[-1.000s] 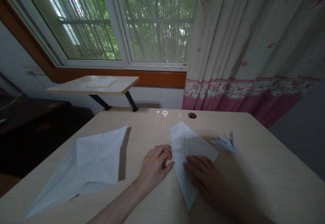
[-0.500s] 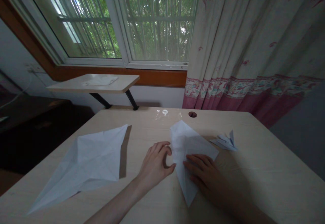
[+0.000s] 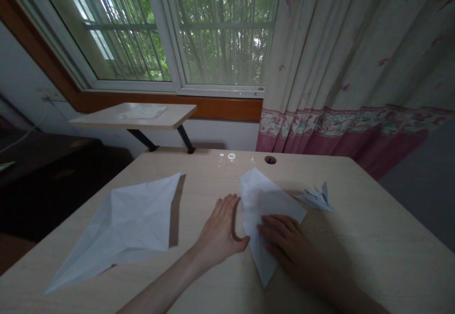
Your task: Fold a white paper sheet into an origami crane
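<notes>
A folded white paper [image 3: 261, 200], pointed at both ends, lies on the light wooden table [image 3: 373, 247] in front of me. My right hand [image 3: 287, 245] rests flat on its lower right part, fingers spread and pressing it down. My left hand [image 3: 222, 228] lies just left of the paper with fingers stretched out and together, fingertips at the paper's left edge, thumb pointing toward it. Neither hand grips anything.
A larger creased, kite-shaped white paper [image 3: 121, 226] lies on the table's left. A small folded paper figure [image 3: 318, 198] sits to the right. A cable hole [image 3: 270, 160] is near the far edge. A small side table [image 3: 135, 117], window and curtain [image 3: 355, 67] stand behind.
My left hand's fingers have uncurled from a bent pose and now stretch flat along the paper's left edge. The right hand and the paper have stayed put.
</notes>
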Demonstrator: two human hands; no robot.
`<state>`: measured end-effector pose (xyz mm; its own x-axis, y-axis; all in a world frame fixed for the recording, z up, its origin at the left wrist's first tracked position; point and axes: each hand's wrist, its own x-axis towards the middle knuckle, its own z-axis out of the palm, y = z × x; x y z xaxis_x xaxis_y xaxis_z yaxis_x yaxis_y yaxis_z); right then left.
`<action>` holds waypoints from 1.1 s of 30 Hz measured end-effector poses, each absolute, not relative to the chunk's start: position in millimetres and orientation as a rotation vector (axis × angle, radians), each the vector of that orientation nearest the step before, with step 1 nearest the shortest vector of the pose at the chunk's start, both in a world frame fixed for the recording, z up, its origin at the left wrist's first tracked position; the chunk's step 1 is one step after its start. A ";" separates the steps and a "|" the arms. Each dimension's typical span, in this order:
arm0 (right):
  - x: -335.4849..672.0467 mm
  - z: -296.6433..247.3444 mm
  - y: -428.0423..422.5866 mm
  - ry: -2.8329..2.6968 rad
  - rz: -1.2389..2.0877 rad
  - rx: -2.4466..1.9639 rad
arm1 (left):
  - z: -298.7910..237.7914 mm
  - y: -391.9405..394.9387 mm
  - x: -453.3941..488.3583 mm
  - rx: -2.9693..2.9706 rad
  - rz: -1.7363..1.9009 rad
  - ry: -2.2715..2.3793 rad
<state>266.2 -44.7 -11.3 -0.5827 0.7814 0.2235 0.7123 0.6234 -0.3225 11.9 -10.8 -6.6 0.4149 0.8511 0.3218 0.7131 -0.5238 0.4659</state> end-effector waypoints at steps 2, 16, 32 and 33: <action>266.1 -10.9 -44.5 -2.514 0.275 -1.196 | -8.7 -12.3 11.9 2.432 0.731 1.364; 267.1 -14.2 -43.4 -2.529 0.262 -1.181 | 3.0 -19.1 15.8 2.449 0.332 1.410; 267.0 -13.5 -44.5 -2.505 0.272 -1.184 | -0.8 -30.0 19.2 2.441 0.248 1.386; 266.9 -13.4 -44.5 -2.503 0.271 -1.187 | -0.5 -31.0 19.9 2.437 0.235 1.387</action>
<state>266.9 -44.5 -13.4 -0.5843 0.7767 0.2350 0.7085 0.6295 -0.3189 19.9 -31.0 -0.5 0.5136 0.8578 -0.0176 0.8040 -0.4740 0.3591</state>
